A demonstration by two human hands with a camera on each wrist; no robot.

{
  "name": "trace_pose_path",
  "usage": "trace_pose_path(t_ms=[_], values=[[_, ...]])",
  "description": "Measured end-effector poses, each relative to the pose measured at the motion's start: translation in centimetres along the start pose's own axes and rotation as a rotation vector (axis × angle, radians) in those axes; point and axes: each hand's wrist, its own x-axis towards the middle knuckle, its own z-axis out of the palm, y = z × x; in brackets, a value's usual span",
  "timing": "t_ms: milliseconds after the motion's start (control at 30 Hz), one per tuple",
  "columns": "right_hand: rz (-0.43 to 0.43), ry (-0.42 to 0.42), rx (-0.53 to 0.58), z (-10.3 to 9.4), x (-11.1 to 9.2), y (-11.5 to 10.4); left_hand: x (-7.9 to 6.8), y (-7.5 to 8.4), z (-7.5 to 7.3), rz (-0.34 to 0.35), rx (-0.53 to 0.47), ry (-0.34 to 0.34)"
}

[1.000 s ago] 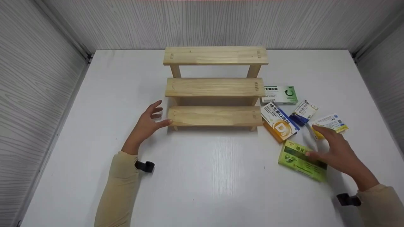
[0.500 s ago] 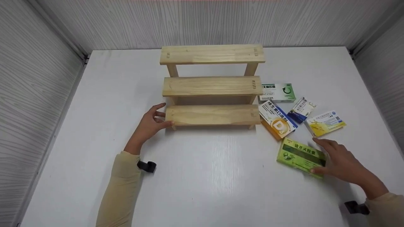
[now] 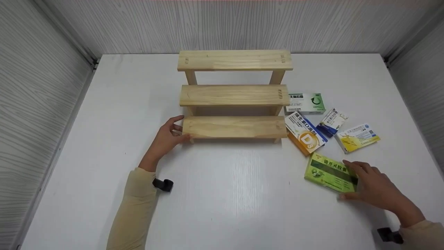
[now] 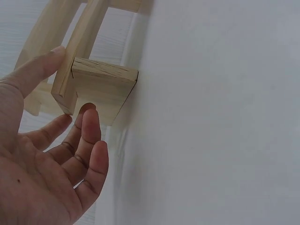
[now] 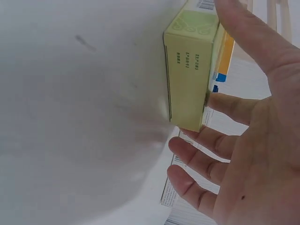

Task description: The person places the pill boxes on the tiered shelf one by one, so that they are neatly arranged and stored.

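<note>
A three-step wooden display rack (image 3: 234, 126) stands mid-table. At the left end of its lowest step, my left hand (image 3: 166, 139) holds the plank between thumb and index finger, the other fingers loosely bent below, as the left wrist view shows. My right hand (image 3: 378, 189) spans the right end of a green medicine box (image 3: 329, 173) lying flat, thumb at the near edge and fingers at the far edge. In the right wrist view the pale green end of the box (image 5: 190, 84) sits between thumb and index finger, with the other fingers spread beneath.
Beside the rack's right side lie a white-and-green box (image 3: 307, 103), an orange-and-white D3 box (image 3: 307, 135), a small white-and-blue box (image 3: 333, 121) and a yellow-and-white box (image 3: 359, 137). Wood-grain panels (image 3: 236, 27) border the white table (image 3: 222, 194) at the back and sides.
The left hand has moved in and closed on the lowest step's end. The right hand has drawn back from above the boxes, toward the near right, to the green box's end.
</note>
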Motion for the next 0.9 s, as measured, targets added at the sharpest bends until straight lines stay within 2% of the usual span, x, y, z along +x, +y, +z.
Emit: trace_pose_path(t_ms=[367, 633, 900], values=[[0.039, 0.0, -0.013, -0.1, -0.2, -0.1, -0.2, 0.0, 0.1, -0.002, -0.008, -0.004], [0.051, -0.006, 0.06, -0.4, -0.4, 0.2, -0.1, -0.1, 0.2, -0.009, -0.021, -0.016], [0.007, 0.03, 0.14, -1.5, -0.8, 0.2, 0.1, -0.4, 0.1, -0.014, -0.025, -0.022]])
